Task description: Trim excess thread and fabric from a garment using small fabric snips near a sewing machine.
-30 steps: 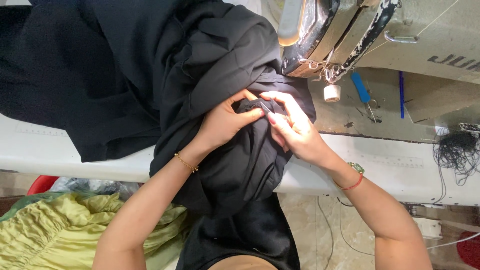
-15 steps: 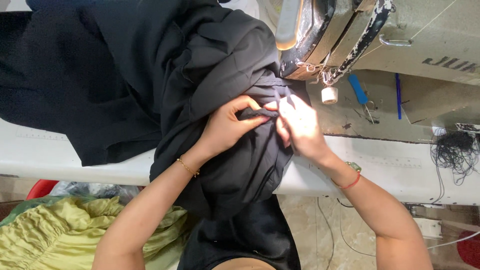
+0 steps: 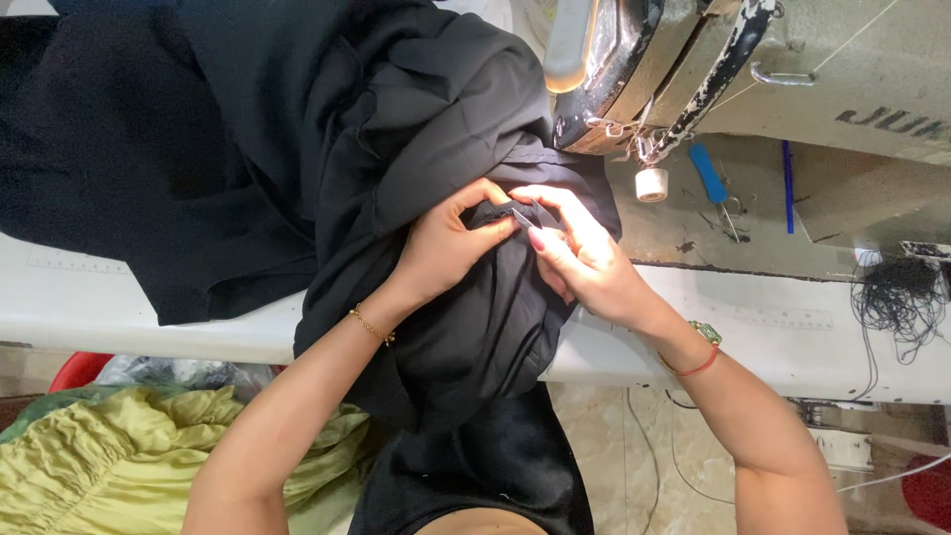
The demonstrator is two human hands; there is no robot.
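Pinching black fabric (image 3: 396,178) between left hand (image 3: 446,248) and right hand (image 3: 580,263), both closed on one fold. Could slip if either grip loosens, or snag on sewing machine (image 3: 674,69) at one o'clock.

Black fabric (image 3: 396,149), yellow-green cloth (image 3: 109,446), white table (image 3: 792,327), blue pen (image 3: 788,186)

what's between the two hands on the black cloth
In the head view, a small folded edge of the black fabric, pinched by the left hand and right hand; nothing else.
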